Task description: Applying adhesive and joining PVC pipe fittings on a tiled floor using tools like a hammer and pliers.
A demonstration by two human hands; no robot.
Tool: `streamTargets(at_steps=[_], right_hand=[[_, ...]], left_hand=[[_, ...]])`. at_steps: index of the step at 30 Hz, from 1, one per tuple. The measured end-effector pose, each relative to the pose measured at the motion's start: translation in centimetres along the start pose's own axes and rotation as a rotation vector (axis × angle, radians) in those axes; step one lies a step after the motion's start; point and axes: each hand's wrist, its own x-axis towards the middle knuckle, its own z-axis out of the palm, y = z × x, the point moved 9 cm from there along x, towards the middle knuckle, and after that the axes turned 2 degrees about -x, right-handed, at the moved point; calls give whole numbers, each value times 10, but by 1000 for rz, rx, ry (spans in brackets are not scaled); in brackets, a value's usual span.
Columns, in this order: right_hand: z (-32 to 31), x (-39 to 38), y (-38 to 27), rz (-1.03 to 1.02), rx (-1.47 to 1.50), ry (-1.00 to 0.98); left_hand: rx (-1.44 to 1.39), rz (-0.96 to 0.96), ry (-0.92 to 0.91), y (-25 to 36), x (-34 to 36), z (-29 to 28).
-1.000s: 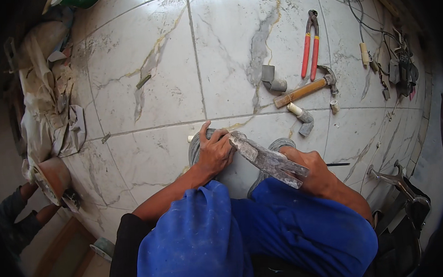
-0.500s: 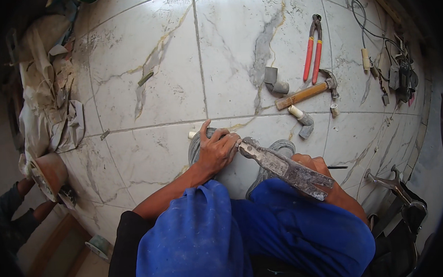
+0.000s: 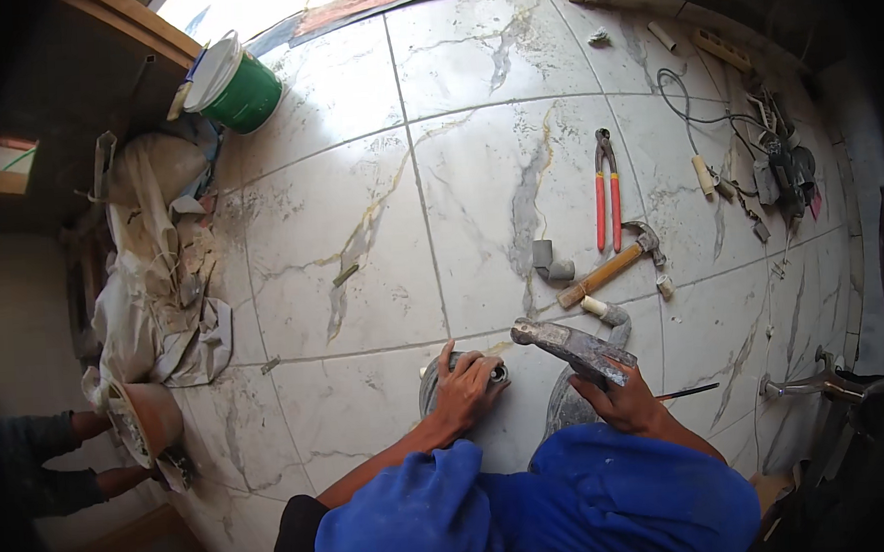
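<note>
My left hand is closed round a grey pipe fitting, whose round open end shows past my fingers; the rest is mostly covered. To its right, my right hand grips a worn hammer, its scuffed steel head raised, with the handle largely hidden. Beyond it on the tiles lies a grey elbow with a cream pipe stub. A second grey elbow lies near a wooden-handled claw hammer. Red-handled pincers are farther off.
A thin dark rod shows right of my right hand. Cables and tools lie far right. Crumpled sheeting and a green bucket stand left. Another person's arms reach to a brownish tub.
The view has tilted up, bringing the green bucket into sight. The hammer head has moved away from my left fingers, and the fitting's open end is now uncovered.
</note>
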Motion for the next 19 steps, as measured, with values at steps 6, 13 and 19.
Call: streamTargets(at_steps=[6, 13, 19], right_hand=[[4, -7, -1, -238, -187, -47], [9, -4, -23, -218, -222, -256], [44, 4, 17, -117, -431, -522]], left_hand=[[2, 8, -27, -7, -1, 5], [24, 77, -56, -16, -11, 14], [-24, 55, -62, -20, -12, 20]])
